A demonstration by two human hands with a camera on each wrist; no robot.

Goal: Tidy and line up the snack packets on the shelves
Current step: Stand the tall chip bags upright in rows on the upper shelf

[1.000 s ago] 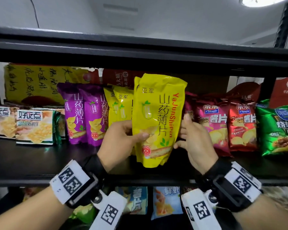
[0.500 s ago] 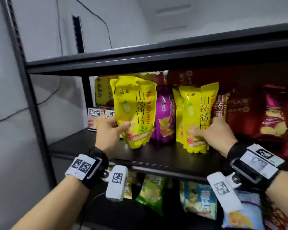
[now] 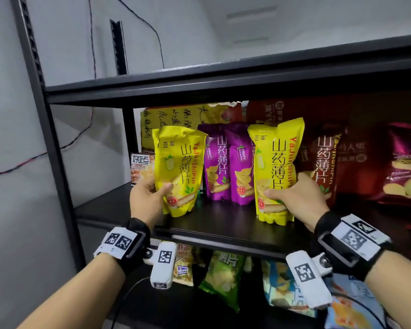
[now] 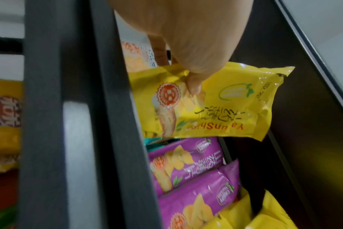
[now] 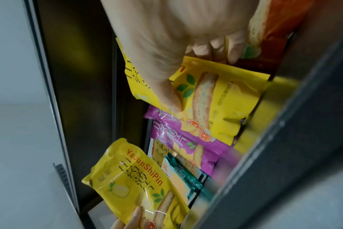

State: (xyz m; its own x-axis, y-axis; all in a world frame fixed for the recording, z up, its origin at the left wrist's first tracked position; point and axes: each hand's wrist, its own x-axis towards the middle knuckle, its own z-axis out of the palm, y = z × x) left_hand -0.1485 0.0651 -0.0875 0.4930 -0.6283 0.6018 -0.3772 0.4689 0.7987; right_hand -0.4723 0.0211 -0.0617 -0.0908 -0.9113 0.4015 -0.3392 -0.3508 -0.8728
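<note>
Between the two hands stand two purple packets point(image 3: 226, 162), upright at the back of the shelf point(image 3: 223, 224). The left hand point(image 3: 150, 198) grasps one yellow packet point(image 3: 178, 169) by its lower part, thumb on the front and fingers behind, holding it just clear of the shelf. The right hand point(image 3: 299, 198) grasps a second yellow packet point(image 3: 274, 169) the same way, thumb across the front; its bottom seam looks to be at or just above the shelf. Beyond the right hand a dark red packet point(image 3: 323, 160) leans close, and past the left hand sits a biscuit box point(image 3: 141, 167).

To do this step well, I judge both yellow packets should go down on their flat bottoms, faces forward, level with the purple pair. Hold low and lightly, since the bags are air-filled and crush easily. Settle each before letting go, or it may tip. Keep the right packet from knocking the red one.
</note>
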